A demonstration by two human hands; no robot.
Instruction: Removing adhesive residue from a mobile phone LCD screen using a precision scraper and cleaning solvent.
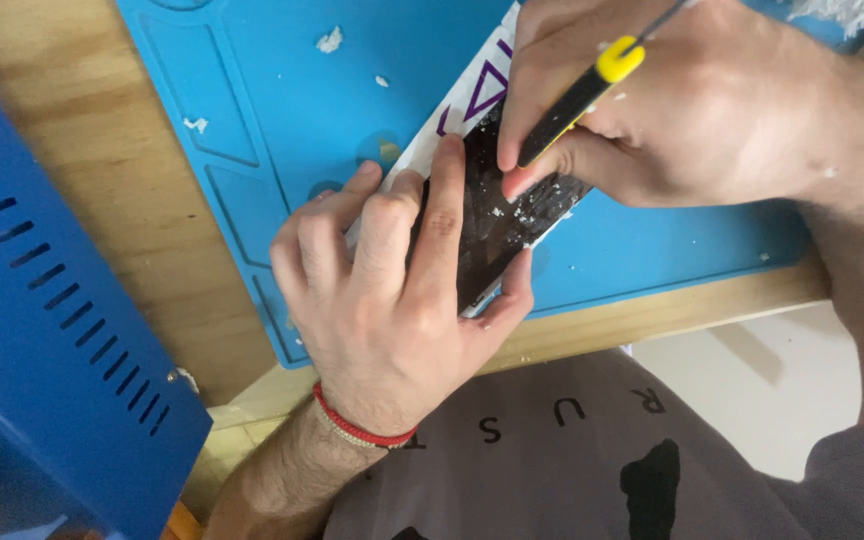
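Two hands working on a dark slab on a blue mat

The left hand (392,300) pins the dark slab (497,225), fingers spread along it, thumb hooked under its edge; the right hand (652,110) pinches a black-and-yellow tool (577,100) onto its flaky surface; the blue mat (282,100) lies on a wooden table (112,170); a blue vented box (42,330) stands left.

A small electronics repair bench is showing here: a blue silicone work mat (282,110) with moulded compartments is lying across a wooden tabletop (102,160) and taking up the upper centre of the frame. A blue metal case (42,330) with rows of vent slots is filling the lower left, and white scraped flecks (330,40) are littering the mat.
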